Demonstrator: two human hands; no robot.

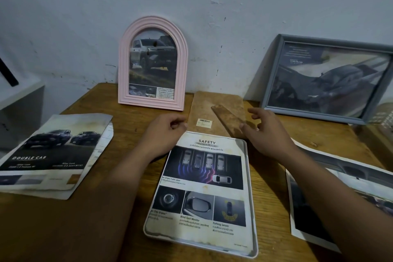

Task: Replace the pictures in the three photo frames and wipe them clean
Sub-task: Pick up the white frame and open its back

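Note:
A white frame [253,247] lies flat in front of me with a "Safety" car picture [204,185] laid in it. Just beyond it lies the brown backing board [204,108] with its stand flap [229,117] and a barcode sticker. My left hand [163,132] hovers at the board's left edge with fingers curled, holding nothing that I can see. My right hand [265,132] is spread over the board's right side near the flap. A pink arched frame [153,64] and a grey-blue frame [325,78] lean on the wall, each with a truck picture.
Everything sits on a wooden table [119,219]. A loose "Double Cab" picture [55,151] lies at the left on other sheets. More car prints [348,193] lie at the right. A white box [19,100] stands at the far left, beside the stained wall.

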